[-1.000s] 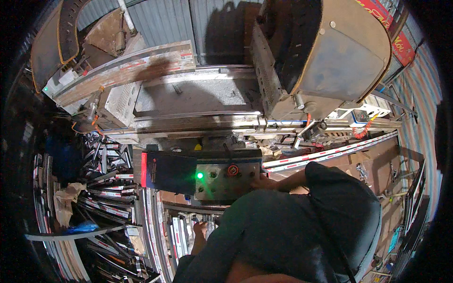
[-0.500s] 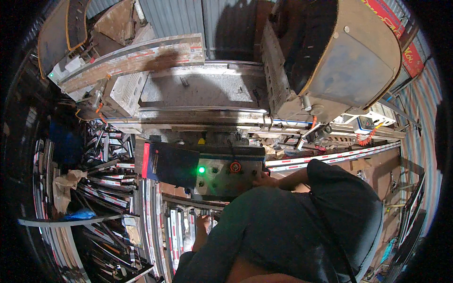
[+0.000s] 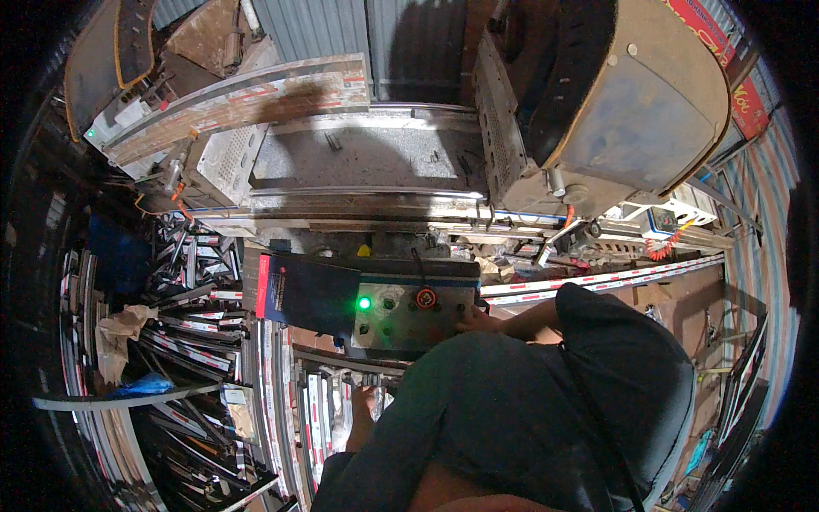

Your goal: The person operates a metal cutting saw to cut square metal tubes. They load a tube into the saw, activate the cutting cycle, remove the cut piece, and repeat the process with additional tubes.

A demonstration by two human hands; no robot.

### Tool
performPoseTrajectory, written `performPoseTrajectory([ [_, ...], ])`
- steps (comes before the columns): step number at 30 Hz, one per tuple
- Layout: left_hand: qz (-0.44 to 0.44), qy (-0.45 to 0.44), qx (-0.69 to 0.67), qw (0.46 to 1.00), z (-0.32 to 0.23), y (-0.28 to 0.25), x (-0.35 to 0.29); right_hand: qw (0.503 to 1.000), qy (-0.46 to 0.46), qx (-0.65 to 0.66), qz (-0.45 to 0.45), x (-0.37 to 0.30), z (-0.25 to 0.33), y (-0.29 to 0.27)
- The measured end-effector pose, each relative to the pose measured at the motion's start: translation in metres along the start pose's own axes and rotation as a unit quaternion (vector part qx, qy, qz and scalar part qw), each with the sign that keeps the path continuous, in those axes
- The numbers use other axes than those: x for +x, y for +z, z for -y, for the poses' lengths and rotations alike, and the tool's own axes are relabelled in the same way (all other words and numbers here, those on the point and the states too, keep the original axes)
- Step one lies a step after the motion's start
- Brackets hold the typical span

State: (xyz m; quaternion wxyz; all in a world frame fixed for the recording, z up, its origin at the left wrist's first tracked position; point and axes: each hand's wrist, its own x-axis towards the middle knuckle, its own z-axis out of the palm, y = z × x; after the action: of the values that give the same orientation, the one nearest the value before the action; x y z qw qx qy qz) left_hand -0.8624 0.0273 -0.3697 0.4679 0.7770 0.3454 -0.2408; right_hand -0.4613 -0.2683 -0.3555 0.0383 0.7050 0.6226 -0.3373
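Central grey rectangular metal control panel (image 3: 405, 334), apparently set for easy reach: my right hand (image 3: 476, 322) at its three o'clock edge, my left hand (image 3: 365, 399) towards seven; either's finger closure I cannot tell.

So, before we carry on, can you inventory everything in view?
Control box: one, silver-faced, centre
Lit lamp: one, green, on its panel
Ringed button: one, red, same panel
Flat sheet: one, dark blue, left of box
Strips: too many to count, mostly white, red, black, lower left and right
Rounded housings: two, brownish, upper left and right
Machine bed: one, grey, between housings
Coiled hose: one, orange, right
Crumpled paper: at least one, brown, left
Corrugated wall: one, grey, top
Clothing: dark, lower centre
Left hand: one, bare, by strips
Right hand: one, bare, at box's right
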Motion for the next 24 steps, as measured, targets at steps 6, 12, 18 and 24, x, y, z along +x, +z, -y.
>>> performPoseTrajectory([
  [6, -0.128, -0.082, -0.217, 0.964, -0.006, 0.02, 0.009, 1.0, 0.005, 0.014, 0.002, 0.001, -0.004, 0.002],
  [12, -0.157, -0.055, -0.221, 0.961, -0.001, 0.022, 0.013, 0.98, 0.051, 0.161, -0.11, -0.002, 0.002, 0.021],
  [18, -0.123, -0.044, -0.296, 0.946, 0.004, 0.021, 0.009, 0.999, 0.026, 0.038, -0.014, -0.001, 0.0, 0.008],
  [24, -0.018, 0.05, 0.157, 0.986, 0.011, 0.009, 0.009, 1.0, 0.023, 0.019, -0.011, -0.004, 0.003, 0.001],
])
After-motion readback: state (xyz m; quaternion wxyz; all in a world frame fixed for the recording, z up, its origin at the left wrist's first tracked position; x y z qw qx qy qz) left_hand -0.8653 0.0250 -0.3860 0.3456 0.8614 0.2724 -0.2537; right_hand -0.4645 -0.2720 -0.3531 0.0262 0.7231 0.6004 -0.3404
